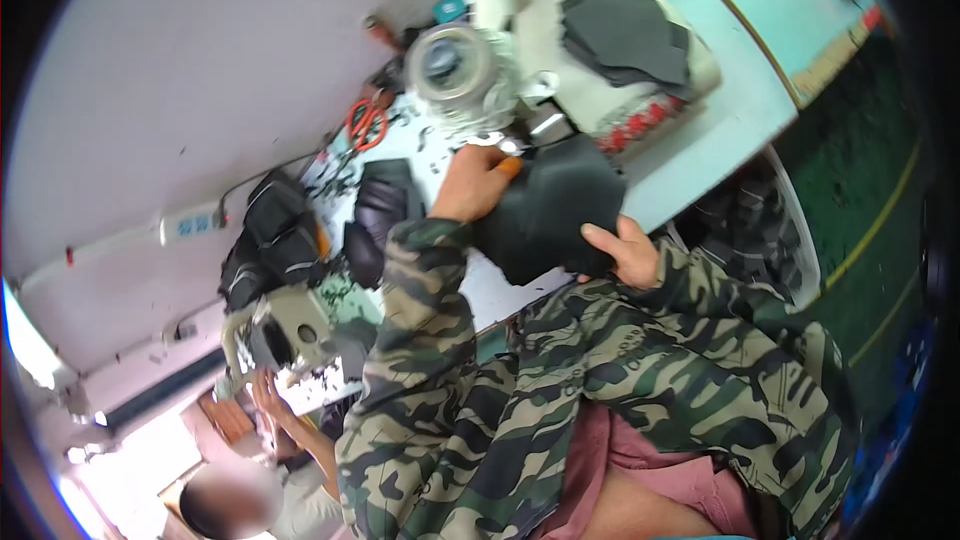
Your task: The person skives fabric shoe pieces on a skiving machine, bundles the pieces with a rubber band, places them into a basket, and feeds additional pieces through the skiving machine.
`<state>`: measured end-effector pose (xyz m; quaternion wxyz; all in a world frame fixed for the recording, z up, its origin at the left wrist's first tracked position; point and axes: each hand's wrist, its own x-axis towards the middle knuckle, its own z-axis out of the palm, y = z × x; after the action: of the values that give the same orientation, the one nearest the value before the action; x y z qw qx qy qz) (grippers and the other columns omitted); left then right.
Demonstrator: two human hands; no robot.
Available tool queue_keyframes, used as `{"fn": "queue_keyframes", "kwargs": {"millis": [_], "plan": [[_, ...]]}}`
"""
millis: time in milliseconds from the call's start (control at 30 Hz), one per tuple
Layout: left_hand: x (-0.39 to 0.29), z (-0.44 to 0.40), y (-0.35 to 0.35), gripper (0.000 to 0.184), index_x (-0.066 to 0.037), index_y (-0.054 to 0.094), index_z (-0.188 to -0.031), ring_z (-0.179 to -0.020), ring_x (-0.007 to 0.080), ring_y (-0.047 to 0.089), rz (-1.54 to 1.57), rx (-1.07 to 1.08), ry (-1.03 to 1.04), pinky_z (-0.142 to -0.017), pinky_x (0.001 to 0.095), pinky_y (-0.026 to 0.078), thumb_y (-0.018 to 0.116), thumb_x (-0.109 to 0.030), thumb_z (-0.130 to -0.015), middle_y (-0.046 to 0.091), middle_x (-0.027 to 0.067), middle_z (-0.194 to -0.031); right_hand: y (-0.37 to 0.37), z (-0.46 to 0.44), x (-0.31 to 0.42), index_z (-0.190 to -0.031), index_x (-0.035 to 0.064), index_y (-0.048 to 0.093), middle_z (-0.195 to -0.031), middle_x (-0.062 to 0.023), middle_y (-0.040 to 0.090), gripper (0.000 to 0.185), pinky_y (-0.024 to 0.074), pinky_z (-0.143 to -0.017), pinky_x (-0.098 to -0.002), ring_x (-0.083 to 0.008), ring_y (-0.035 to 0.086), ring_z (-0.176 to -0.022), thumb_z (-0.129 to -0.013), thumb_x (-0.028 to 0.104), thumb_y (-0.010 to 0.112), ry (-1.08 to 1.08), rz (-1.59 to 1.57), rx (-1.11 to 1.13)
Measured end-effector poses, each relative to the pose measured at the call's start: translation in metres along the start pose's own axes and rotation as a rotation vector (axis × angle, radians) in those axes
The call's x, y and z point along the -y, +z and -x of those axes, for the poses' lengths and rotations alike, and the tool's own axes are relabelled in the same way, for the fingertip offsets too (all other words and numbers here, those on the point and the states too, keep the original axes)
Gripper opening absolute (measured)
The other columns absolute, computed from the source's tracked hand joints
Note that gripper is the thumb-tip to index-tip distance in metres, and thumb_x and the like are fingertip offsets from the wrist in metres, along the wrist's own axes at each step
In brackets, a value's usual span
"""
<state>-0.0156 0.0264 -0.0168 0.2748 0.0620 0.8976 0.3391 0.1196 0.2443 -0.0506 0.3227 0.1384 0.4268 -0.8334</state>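
Note:
My right hand (628,252) grips the lower right edge of a black sheet (560,200), thumb on top and fingers underneath. At the sheet's upper left edge, my left hand (475,185) is closed on it, with an orange cover on one finger (509,168). The sheet looks flexible, like leather, and sits over the near edge of the white table (670,165). Just beyond it is a shiny metal part (548,125) of a pale machine (715,70), on which dark flat pieces (625,35) are stacked.
Orange-handled scissors (368,125) lie among dark scraps, left of a round clear container (452,65). Dark padded pieces (385,205) and black bags (275,230) are further left. A co-worker (300,500) sits by another machine (285,335). A bin of dark material (800,250) stands at right.

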Motion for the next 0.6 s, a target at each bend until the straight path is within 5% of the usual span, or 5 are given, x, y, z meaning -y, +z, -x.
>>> {"fn": "queue_keyframes", "kwargs": {"millis": [167, 300, 433, 533, 600], "plan": [[-0.011, -0.009, -0.010, 0.036, -0.005, 0.068, -0.100, -0.086, 0.0383, 0.064, 0.111, -0.045, 0.027, -0.077, 0.0455, 0.050, 0.069, -0.030, -0.074, 0.068, 0.0201, -0.094, 0.013, -0.011, 0.010, -0.122, 0.0004, 0.052, -0.106, -0.0123, 0.063, 0.034, 0.0557, -0.067, -0.0371, -0.0220, 0.065, -0.088, -0.095, 0.021, 0.053, -0.048, -0.141, -0.032], [0.013, -0.020, -0.003, 0.035, -0.004, 0.070, -0.103, -0.086, 0.0309, 0.066, 0.045, 0.027, -0.004, -0.078, 0.0393, 0.050, 0.066, -0.031, -0.081, 0.069, 0.0189, -0.090, -0.011, -0.022, 0.019, -0.126, -0.0046, 0.047, -0.113, -0.0152, 0.062, 0.039, 0.0531, -0.083, -0.0384, -0.0269, 0.064, -0.099, -0.094, 0.017, 0.053, -0.042, -0.056, 0.044], [0.034, 0.018, 0.012, 0.040, -0.002, 0.066, -0.111, -0.088, 0.0203, 0.062, 0.581, 0.040, 0.080, -0.083, 0.0322, 0.048, 0.064, -0.032, -0.085, 0.067, 0.0112, -0.095, 0.004, -0.009, 0.026, -0.125, -0.0074, 0.049, -0.113, -0.0169, 0.062, 0.038, 0.0492, -0.091, -0.0368, -0.0257, 0.063, -0.101, -0.093, 0.012, 0.053, -0.271, 0.143, -0.089], [0.044, 0.016, 0.033, 0.028, 0.000, 0.068, -0.097, -0.064, 0.0104, 0.051, 0.637, -0.015, 0.075, -0.059, 0.0303, 0.043, 0.060, -0.025, -0.089, 0.062, 0.0050, -0.069, -0.005, -0.005, 0.015, -0.122, -0.0056, 0.053, -0.112, -0.0105, 0.063, 0.039, 0.0460, -0.089, -0.0316, -0.0167, 0.060, -0.098, -0.091, 0.018, 0.060, -0.198, 0.165, -0.101], [0.032, 0.026, 0.028, 0.028, 0.002, 0.065, -0.098, -0.067, 0.0132, 0.054, 0.527, -0.028, 0.005, -0.063, 0.0315, 0.044, 0.056, -0.024, -0.092, 0.063, 0.0085, -0.071, -0.005, -0.004, 0.010, -0.120, -0.0040, 0.054, -0.105, -0.0089, 0.065, 0.037, 0.0493, -0.084, -0.0309, -0.0168, 0.062, -0.093, -0.091, 0.018, 0.061, -0.115, 0.081, -0.146]]}}
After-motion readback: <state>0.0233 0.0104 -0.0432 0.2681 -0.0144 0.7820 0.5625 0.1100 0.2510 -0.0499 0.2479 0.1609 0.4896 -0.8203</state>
